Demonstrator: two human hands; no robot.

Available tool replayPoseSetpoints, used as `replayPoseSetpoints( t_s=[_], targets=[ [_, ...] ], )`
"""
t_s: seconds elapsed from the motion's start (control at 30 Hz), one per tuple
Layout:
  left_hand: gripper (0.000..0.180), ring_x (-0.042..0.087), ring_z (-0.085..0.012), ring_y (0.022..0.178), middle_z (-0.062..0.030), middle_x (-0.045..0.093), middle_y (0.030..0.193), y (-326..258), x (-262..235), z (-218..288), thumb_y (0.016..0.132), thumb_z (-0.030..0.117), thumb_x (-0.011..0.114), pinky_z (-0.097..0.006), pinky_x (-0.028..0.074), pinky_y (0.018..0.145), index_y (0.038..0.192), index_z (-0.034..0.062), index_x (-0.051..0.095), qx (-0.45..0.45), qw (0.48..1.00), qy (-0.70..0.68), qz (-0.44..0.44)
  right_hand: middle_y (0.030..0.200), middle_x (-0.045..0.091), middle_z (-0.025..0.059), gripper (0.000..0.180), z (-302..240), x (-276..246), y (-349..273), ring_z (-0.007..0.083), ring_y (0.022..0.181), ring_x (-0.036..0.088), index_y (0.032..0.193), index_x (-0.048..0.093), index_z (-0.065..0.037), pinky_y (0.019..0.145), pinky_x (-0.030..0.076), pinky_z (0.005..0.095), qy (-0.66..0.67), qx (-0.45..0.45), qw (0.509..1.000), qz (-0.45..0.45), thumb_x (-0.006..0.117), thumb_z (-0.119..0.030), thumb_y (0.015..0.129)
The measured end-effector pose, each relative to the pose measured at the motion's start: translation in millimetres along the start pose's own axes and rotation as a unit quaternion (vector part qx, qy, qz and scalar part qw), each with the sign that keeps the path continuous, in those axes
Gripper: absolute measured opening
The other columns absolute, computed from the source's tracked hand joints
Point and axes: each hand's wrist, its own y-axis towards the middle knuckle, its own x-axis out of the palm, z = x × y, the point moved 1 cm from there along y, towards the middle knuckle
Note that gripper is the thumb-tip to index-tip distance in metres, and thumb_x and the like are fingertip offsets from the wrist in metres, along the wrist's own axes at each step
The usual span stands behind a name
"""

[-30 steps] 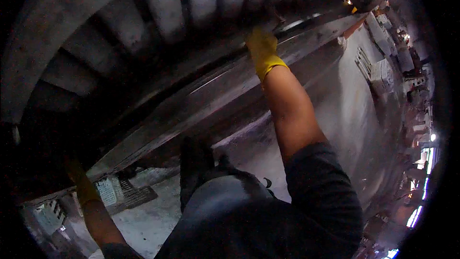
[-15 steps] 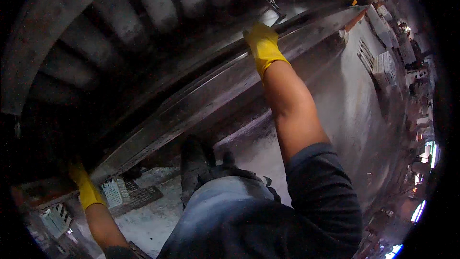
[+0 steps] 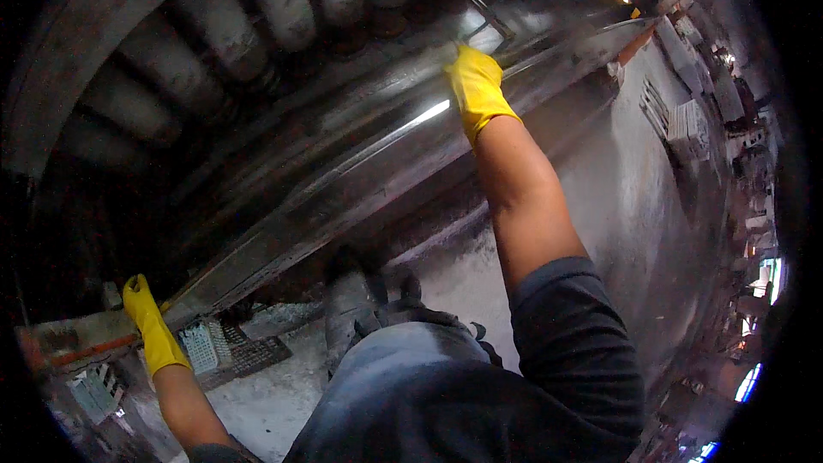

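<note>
My left hand (image 3: pixel 150 317), in a yellow rubber glove, is at the left end of a long dark metal ledge (image 3: pixel 343 186). Its fingers look curled in; what they hold, if anything, is hidden. Farther right along the same ledge, my right hand (image 3: pixel 478 90) wears a matching glove and is closed at the inner edge, its fingertips blurred and turned away. Between the hands runs a thin pale rim with a bright glint (image 3: pixel 429 111). Just beyond my right hand is a thin dark metal rod bent like a handle (image 3: pixel 484 10).
A row of thick grey rollers (image 3: pixel 283 0) curves across the far side, under a wide grey beam (image 3: pixel 77 34). Plastic grids (image 3: pixel 206 345) lie near my left forearm. A white crate-like stack (image 3: pixel 687 130) stands at right. My shoes are below the ledge.
The recess and gloves appear brighter. My left hand has come up slightly out of the shadow. My right hand has shifted slightly to the right, and the glint on the rim is longer.
</note>
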Motion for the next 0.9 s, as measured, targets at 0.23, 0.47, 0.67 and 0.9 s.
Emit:
replayPoseSetpoints(
  t_s=[0.23,0.47,0.67,0.9],
  targets=[
    [0.041,0.072,-0.0270,0.103,-0.0151,0.076,0.113,4,8,-16,0.097,0.034,0.072,-0.037,0.055,0.090,0.120,-0.0001,0.070,-0.031,0.995,-0.092,0.005,0.130,0.068,0.0203,0.056,-16,-23,-11,0.0389,0.123,0.063,0.129,0.068,-0.008,0.104,0.050,0.0492,-0.005,0.024,0.997,-0.068,0.075,-0.042,0.085],
    [0.038,0.072,-0.0243,0.097,-0.0145,0.075,0.107,12,9,-27,0.098,0.031,0.073,-0.036,0.055,0.086,0.117,-0.0017,0.069,0.029,0.996,-0.088,0.004,0.136,0.066,0.0178,0.063,-16,-22,-12,0.0367,0.128,0.061,0.138,0.064,-0.011,0.110,0.046,0.0453,-0.025,0.018,0.997,-0.067,0.075,-0.043,0.086],
    [0.038,0.072,-0.0256,0.099,-0.0147,0.075,0.109,10,6,-25,0.098,0.030,0.072,-0.036,0.055,0.088,0.118,-0.0021,0.069,0.030,0.996,-0.082,0.004,0.140,0.064,0.0169,0.066,-23,-26,-15,0.0358,0.131,0.060,0.145,0.058,-0.011,0.111,0.046,0.0440,-0.027,0.034,0.995,-0.087,0.073,-0.043,0.089],
    [0.038,0.072,-0.0259,0.100,-0.0152,0.075,0.111,11,4,-26,0.098,0.030,0.072,-0.036,0.055,0.089,0.119,-0.0018,0.068,0.019,0.995,-0.097,-0.015,0.136,0.066,0.0175,0.061,-24,-29,-18,0.0364,0.128,0.061,0.141,0.061,-0.010,0.109,0.047,0.0438,-0.009,0.029,0.997,-0.075,0.073,-0.040,0.090]
  ],
)
